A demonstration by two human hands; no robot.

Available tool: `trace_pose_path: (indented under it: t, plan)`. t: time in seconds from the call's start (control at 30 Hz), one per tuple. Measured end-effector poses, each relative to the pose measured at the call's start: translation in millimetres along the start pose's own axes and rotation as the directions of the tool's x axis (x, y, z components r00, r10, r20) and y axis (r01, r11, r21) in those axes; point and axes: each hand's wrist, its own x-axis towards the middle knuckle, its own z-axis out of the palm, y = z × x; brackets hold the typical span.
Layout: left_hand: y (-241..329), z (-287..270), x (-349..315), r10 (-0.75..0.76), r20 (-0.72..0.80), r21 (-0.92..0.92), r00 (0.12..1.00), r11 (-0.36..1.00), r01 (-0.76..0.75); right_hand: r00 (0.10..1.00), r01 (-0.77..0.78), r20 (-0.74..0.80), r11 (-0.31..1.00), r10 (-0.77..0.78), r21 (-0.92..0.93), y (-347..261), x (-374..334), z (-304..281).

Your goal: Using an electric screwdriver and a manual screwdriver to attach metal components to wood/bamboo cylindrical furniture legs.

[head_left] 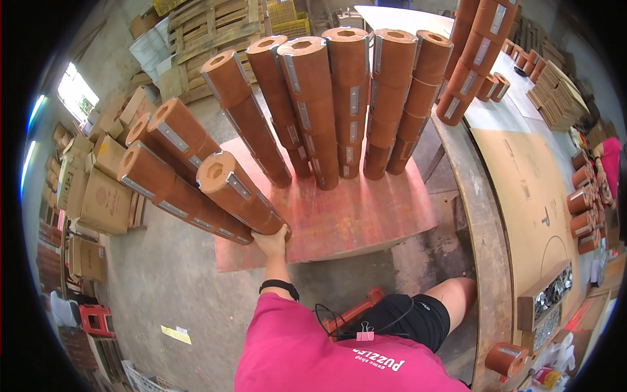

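Note:
My left hand (273, 242) grips the lowest part of a brown cylinder stack (245, 196). Its thumb lies along the side, and the other fingers are mostly hidden behind the base. That stack stands near the front left of a reddish low table (353, 225), a hexagonal hole in its top and metal strips down its side. Close by on the left rises another brown stack (176, 196), with more behind it. Several similar tall stacks (307, 98) line the far side of the table. No part of my right hand shows.
A workbench (483, 215) runs along the right, with a box of metal pieces (552, 300) and a single brown cylinder (506, 359). At the far right is another person's pink sleeve (609, 166). Cardboard boxes (104, 196) and a red stool (98, 321) stand left.

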Motion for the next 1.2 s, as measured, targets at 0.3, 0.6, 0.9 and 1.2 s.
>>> trace_pose_path:
  t: [0.3, 0.6, 0.9, 1.2]
  plan:
    - [41.7, 7.0, -23.4, 0.001, 0.164, -0.072, 0.986, 0.997, 0.011, 1.000, -0.017, -0.012, 1.000, 0.017, -0.012, 9.2, 0.0, -16.9]
    - [81.3, 33.9, -47.3, 0.084, 0.374, -0.217, 0.924, 0.976, -0.001, 0.997, -0.076, 0.011, 0.996, 0.076, -0.044, -4.5, -16.7, -29.6]
    - [99.1, 94.0, -98.7, 0.104, 0.488, -0.204, 0.867, 0.979, -0.002, 0.997, -0.060, 0.049, 0.993, 0.066, -0.105, -0.5, -14.7, -32.7]
    - [126.3, 134.6, -148.1, 0.030, 0.613, -0.097, 0.790, 0.995, 0.038, 0.974, -0.225, 0.094, 0.941, 0.207, 0.253, 14.0, -11.9, -31.2]
